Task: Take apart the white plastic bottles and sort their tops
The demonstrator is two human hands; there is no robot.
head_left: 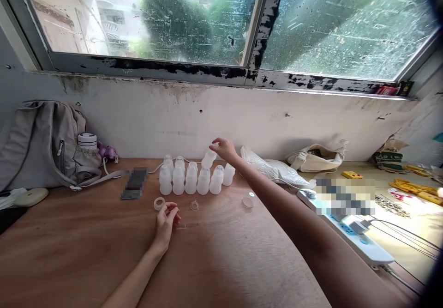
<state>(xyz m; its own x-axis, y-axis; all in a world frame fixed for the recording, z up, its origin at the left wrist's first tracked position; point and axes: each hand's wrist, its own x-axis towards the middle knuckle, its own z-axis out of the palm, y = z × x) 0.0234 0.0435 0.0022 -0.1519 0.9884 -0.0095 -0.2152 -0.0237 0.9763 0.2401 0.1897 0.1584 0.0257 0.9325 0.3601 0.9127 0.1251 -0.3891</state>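
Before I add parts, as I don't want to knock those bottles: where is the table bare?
Bare table: left of the left forearm, in front of the blurred grey rectangle; also between that forearm and the right forearm, nearer than the clear disc. Crowded: the back, with bottles and right hand; also around the left hand, near a pale ring.

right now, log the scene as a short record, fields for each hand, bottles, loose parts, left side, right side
left hand: low over the wooden table, beside a white ring; grip unclear
right hand: fingertips at the top of a tilted bottle
bottles: standing bottles, whitish, grouped close together
loose parts: white ring, small clear piece, round clear piece
left side: grey backpack against the wall
right side: white power strip, plugs inserted
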